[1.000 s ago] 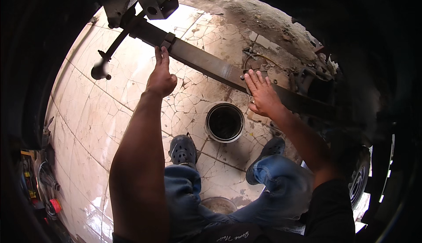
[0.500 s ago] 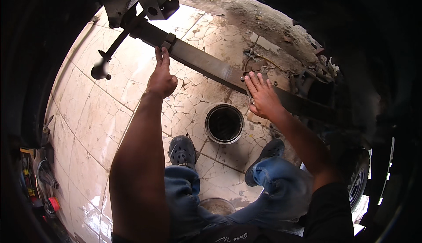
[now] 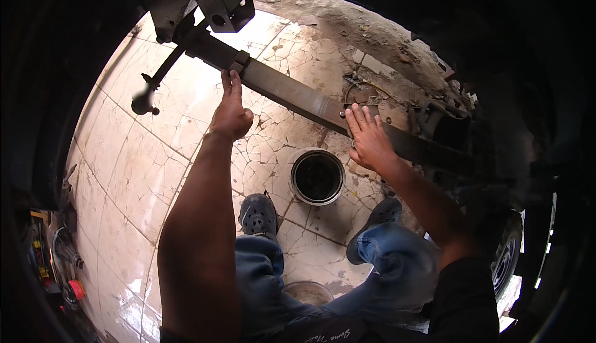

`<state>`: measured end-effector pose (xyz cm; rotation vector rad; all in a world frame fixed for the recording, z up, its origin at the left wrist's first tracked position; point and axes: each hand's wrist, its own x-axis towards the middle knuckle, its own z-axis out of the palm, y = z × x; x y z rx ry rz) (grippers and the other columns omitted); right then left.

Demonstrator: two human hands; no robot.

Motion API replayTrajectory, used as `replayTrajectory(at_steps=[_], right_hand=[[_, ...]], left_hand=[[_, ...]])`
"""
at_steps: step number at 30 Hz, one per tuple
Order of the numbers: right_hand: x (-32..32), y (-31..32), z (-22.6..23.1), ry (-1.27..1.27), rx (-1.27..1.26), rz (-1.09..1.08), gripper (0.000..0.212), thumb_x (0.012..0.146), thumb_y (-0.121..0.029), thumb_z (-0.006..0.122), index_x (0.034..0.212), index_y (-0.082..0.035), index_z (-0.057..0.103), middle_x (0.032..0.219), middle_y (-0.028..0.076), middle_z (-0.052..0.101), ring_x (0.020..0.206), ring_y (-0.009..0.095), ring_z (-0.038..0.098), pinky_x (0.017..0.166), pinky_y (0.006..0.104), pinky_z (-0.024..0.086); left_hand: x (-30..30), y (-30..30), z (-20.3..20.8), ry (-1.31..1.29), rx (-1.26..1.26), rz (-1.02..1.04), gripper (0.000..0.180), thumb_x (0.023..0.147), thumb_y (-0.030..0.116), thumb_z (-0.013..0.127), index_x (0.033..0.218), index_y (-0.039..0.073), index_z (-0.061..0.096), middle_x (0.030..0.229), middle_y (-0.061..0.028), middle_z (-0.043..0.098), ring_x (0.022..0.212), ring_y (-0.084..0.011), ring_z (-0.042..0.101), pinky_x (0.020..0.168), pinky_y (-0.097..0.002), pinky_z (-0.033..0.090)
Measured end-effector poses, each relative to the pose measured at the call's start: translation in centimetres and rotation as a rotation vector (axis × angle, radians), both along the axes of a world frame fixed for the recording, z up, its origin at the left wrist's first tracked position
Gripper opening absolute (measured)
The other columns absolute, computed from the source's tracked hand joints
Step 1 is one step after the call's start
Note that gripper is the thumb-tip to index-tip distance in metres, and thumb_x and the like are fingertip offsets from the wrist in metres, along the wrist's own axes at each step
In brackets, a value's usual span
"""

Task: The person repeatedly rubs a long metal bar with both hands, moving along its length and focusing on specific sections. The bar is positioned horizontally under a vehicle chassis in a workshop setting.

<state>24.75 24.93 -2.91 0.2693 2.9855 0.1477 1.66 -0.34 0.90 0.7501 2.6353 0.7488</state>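
Observation:
A long, flat steel leaf spring (image 3: 298, 91) runs slantwise under dark vehicle parts, from upper left to right. My left hand (image 3: 232, 116) has two fingers stretched up to the clip (image 3: 239, 62) around the spring, the other fingers curled, holding nothing. Farther right, my right hand (image 3: 370, 138) lies with its fingers extended against the spring's near side, next to a small bolt head (image 3: 342, 114). Beyond the clip, the spring's far-left end meets a dark metal bracket (image 3: 220, 14). A rod with a rounded joint (image 3: 143, 102) hangs left of my left hand.
An open round can (image 3: 317, 176) with dark contents stands on the cracked tile floor (image 3: 133, 157) between my feet. A round stool or lid edge (image 3: 308, 291) shows between my legs. Tools (image 3: 71, 256) lie at far left, a wheel (image 3: 506, 253) at right, rubble (image 3: 347, 23) beyond the spring.
The whole view has shifted slightly. Both hands keep nearly the same places at the leaf spring.

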Motion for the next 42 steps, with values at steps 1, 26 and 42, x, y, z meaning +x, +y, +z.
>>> replayTrajectory(at_steps=[1, 26, 42], right_hand=[[0.6, -0.2, 0.1, 0.001, -0.005, -0.001, 0.100, 0.080, -0.029, 0.072, 0.158, -0.005, 0.014, 0.163, 0.017, 0.020, 0.148, 0.038, 0.023, 0.118, 0.0546, 0.025], [-1.7, -1.0, 0.0, 0.015, 0.029, -0.084, 0.106, 0.076, -0.036, 0.075, 0.156, 0.000, 0.016, 0.162, 0.021, 0.019, 0.147, 0.040, 0.025, 0.117, 0.0541, 0.026], [-1.4, -3.0, 0.2, -0.069, 0.051, -0.187, 0.105, 0.076, -0.032, 0.072, 0.152, 0.010, 0.013, 0.160, 0.030, 0.014, 0.147, 0.046, 0.021, 0.117, 0.0564, 0.023]], left_hand=[[-0.1, 0.0, 0.0, -0.020, -0.002, -0.012, 0.095, 0.080, 0.002, 0.051, 0.157, 0.005, -0.005, 0.164, -0.0178, -0.014, 0.137, -0.0342, 0.045, 0.098, -0.0357, 0.050], [0.3, 0.8, 0.2, -0.019, -0.028, 0.055, 0.096, 0.080, 0.001, 0.051, 0.157, 0.006, -0.006, 0.164, -0.0178, -0.014, 0.138, -0.0321, 0.044, 0.101, -0.0351, 0.049], [0.1, 0.5, -0.2, -0.018, 0.002, 0.021, 0.096, 0.081, 0.001, 0.052, 0.157, 0.006, -0.007, 0.163, -0.0184, -0.017, 0.144, -0.0331, 0.034, 0.104, -0.0350, 0.047]])
